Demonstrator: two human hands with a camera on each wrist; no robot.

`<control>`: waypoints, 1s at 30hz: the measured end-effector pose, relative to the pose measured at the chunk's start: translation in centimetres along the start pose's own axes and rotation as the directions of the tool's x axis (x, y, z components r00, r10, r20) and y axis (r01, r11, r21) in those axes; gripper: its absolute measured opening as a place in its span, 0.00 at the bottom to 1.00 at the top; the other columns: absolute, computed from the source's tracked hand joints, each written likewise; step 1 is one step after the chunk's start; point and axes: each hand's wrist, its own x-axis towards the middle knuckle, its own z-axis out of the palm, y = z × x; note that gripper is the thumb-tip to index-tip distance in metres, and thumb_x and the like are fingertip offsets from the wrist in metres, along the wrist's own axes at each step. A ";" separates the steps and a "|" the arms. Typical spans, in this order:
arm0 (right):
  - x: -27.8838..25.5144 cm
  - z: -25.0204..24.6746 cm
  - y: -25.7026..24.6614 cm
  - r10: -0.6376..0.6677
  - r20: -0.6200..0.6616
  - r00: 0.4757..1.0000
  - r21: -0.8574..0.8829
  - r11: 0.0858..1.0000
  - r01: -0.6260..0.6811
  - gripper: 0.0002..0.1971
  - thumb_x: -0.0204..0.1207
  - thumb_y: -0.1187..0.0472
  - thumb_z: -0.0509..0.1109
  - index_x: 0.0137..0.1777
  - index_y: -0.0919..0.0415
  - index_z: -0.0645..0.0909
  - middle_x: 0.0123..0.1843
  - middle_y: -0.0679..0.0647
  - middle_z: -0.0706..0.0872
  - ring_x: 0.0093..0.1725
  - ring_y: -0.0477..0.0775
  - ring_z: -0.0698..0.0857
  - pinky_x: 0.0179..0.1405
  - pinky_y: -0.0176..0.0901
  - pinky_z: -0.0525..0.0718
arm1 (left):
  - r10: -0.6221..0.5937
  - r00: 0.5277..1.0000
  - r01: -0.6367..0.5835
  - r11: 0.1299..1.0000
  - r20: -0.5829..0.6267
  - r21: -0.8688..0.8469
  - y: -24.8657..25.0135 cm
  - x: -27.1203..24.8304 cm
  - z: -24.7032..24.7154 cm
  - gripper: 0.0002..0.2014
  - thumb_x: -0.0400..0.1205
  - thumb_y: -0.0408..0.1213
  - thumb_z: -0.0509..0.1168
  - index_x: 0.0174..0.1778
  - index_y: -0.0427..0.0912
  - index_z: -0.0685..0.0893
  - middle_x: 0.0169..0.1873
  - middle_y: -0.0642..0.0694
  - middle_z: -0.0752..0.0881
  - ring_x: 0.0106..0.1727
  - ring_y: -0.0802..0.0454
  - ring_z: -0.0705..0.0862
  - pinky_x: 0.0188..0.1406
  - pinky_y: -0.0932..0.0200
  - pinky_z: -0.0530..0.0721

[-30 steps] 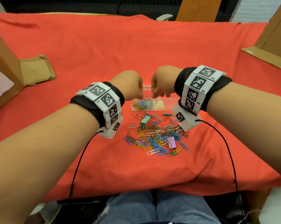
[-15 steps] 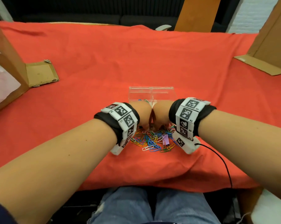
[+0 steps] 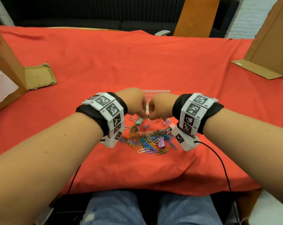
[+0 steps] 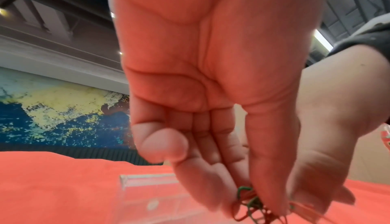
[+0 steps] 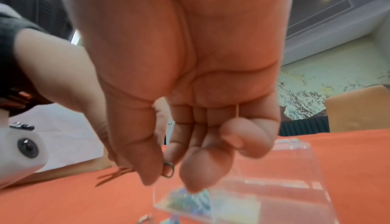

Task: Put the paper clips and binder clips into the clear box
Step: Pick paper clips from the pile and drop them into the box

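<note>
A heap of coloured paper clips lies on the red cloth, with a green binder clip at its far edge and a purple binder clip near its front. The clear box stands just behind the heap; the right wrist view shows clips inside the clear box. My left hand hovers over the heap's far edge and pinches a small tangle of green and red paper clips. Beside it, my right hand pinches a paper clip between thumb and fingers.
A cardboard box with an open flap sits at the left, another cardboard box at the right. An orange board stands behind the table. Cables run from both wrist cameras over the table's front edge.
A second ago both hands were over the clear box. They came down and back into the heap, and now they are lifted slightly with clips pinched in their fingers.
</note>
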 end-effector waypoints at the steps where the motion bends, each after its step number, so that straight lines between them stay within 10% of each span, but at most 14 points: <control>1: 0.0 -0.5 0.0 0.001 -0.021 1.000 0.000 1.000 -0.001 0.07 0.74 0.58 0.69 0.48 0.60 0.84 0.27 0.51 0.83 0.24 0.45 0.78 0.30 0.33 0.75 | -0.006 1.000 0.005 1.000 -0.019 -0.013 -0.2 -0.1 -0.5 0.07 0.72 0.42 0.75 0.43 0.43 0.91 0.23 0.52 0.82 0.30 0.50 0.82 0.26 0.63 0.75; 11: 2.0 -3.5 -0.2 -0.014 -0.265 0.964 0.008 1.000 0.017 0.07 0.75 0.60 0.69 0.51 0.59 0.84 0.34 0.52 0.81 0.28 0.52 0.77 0.27 0.37 0.71 | -0.037 0.960 0.028 0.999 -0.278 -0.033 -2.2 1.3 -3.2 0.05 0.74 0.38 0.73 0.43 0.43 0.91 0.38 0.46 0.89 0.38 0.49 0.82 0.38 0.59 0.74; 16: 3.7 -3.1 -0.1 0.005 -0.295 0.956 -0.014 1.000 -0.010 0.11 0.75 0.60 0.69 0.55 0.61 0.85 0.43 0.53 0.80 0.43 0.55 0.77 0.41 0.41 0.70 | -0.061 0.954 0.061 0.998 -0.293 -0.010 -2.9 2.7 -2.4 0.04 0.74 0.38 0.72 0.42 0.46 0.90 0.42 0.47 0.90 0.43 0.47 0.84 0.39 0.57 0.77; 22: 3.8 -2.8 0.1 0.006 -0.252 0.968 -0.033 0.999 -0.014 0.12 0.75 0.60 0.71 0.57 0.61 0.84 0.44 0.52 0.80 0.45 0.57 0.79 0.41 0.40 0.70 | -0.031 0.978 0.038 0.999 -0.204 0.028 -2.7 2.8 -1.6 0.08 0.75 0.38 0.72 0.48 0.43 0.89 0.43 0.47 0.87 0.42 0.50 0.79 0.41 0.60 0.72; 25: 2.8 -2.8 0.5 -0.013 -0.220 0.975 -0.037 0.999 0.005 0.06 0.74 0.59 0.72 0.50 0.58 0.84 0.33 0.50 0.79 0.29 0.52 0.78 0.33 0.38 0.73 | 0.012 0.981 -0.007 1.000 -0.195 0.028 -2.0 1.9 -1.3 0.06 0.74 0.36 0.71 0.46 0.43 0.89 0.40 0.48 0.86 0.41 0.49 0.81 0.40 0.61 0.72; 30: 0.8 -0.6 1.2 0.043 0.102 0.994 -0.190 0.981 -0.023 0.14 0.73 0.55 0.74 0.56 0.61 0.86 0.27 0.48 0.84 0.13 0.39 0.77 0.12 0.24 0.71 | 0.076 0.979 -0.081 0.997 0.190 0.018 -0.8 0.1 1.0 0.11 0.72 0.42 0.75 0.49 0.46 0.89 0.35 0.49 0.88 0.32 0.53 0.82 0.33 0.62 0.76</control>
